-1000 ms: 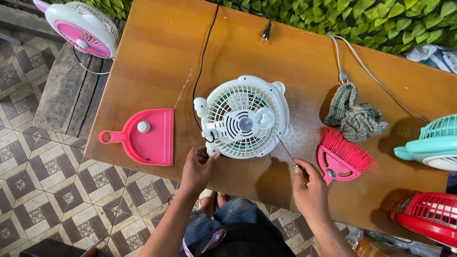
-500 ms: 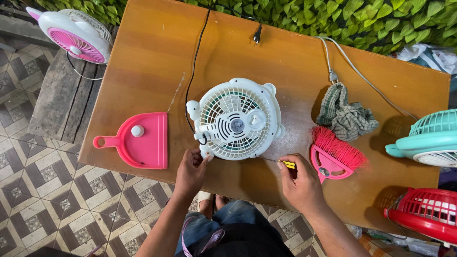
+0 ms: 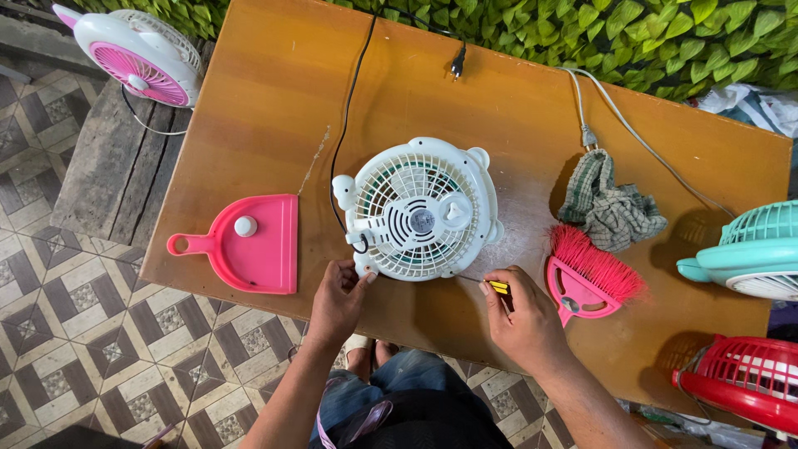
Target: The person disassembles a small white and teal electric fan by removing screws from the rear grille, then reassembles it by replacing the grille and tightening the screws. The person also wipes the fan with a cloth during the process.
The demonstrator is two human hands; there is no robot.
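The round white plastic fan (image 3: 424, 212) lies face down mid-bench, grille still on. The left hand (image 3: 337, 301) touches its lower edge, fingers loose; the right hand (image 3: 524, 320), just beside it, grips a yellow-handled screwdriver (image 3: 496, 288).

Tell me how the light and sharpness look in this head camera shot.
Head view: sharp throughout, with no obvious motion blur on the hands; a soft glare patch on the wooden table right of the white fan; dark shadows beside the pink brush and under the teal fan.
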